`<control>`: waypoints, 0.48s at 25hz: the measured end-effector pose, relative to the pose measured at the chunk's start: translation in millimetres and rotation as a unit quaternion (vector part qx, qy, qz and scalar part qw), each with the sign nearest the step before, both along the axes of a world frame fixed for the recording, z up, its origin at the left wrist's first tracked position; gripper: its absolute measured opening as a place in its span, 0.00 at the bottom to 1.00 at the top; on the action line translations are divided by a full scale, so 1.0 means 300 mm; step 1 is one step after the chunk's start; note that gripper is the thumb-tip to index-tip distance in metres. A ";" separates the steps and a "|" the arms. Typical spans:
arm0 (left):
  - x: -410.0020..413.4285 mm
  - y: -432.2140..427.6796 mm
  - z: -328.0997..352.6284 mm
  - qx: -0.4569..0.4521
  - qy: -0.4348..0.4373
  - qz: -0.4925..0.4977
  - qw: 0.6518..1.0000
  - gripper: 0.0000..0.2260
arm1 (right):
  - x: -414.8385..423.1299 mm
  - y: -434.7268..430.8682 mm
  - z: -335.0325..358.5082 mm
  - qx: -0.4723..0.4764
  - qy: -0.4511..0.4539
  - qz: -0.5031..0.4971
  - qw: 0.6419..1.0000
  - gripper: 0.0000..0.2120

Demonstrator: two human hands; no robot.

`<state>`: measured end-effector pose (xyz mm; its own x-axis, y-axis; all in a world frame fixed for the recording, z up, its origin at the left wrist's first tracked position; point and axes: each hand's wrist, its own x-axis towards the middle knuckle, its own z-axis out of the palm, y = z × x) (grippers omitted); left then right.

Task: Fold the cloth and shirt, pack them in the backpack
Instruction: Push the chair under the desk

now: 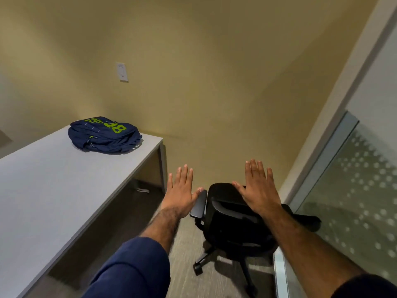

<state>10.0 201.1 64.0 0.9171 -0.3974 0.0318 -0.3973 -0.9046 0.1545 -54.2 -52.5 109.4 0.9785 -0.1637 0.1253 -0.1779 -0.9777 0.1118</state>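
Against the beige wall [214, 82], the backpack [104, 135] is lying on the table [53, 190], seemingly staged for packing. Left hand [181, 192] and right hand [257, 190] are hovering flat, holding nothing.

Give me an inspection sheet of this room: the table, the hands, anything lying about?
Surface: long pale grey table at left.
Job's things: navy fabric backpack with lime-green lettering lies at the table's far end; cloth and shirt not in view.
Clutter: nothing seen.
Hands: left hand and right hand held out flat, fingers straight, holding nothing.
Cables: nothing seen.
Surroundings: black wheeled office chair below the hands; white wall switch plate; frosted dotted glass partition at right.
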 end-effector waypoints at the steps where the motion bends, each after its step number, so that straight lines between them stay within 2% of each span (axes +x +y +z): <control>1: -0.015 -0.045 -0.003 -0.001 0.003 -0.013 1.000 0.38 | -0.038 -0.039 -0.002 0.002 -0.002 -0.014 1.000 0.45; 4: -0.029 -0.164 -0.004 -0.025 0.017 -0.050 0.998 0.40 | -0.115 -0.137 -0.012 0.013 -0.010 -0.054 0.998 0.49; 7: -0.016 -0.251 -0.018 -0.025 0.022 -0.092 0.995 0.36 | -0.164 -0.204 -0.034 0.025 -0.018 -0.093 0.995 0.54; 12: 0.003 -0.309 -0.053 -0.008 0.026 -0.143 0.989 0.35 | -0.220 -0.252 -0.089 0.037 -0.019 -0.125 0.991 0.56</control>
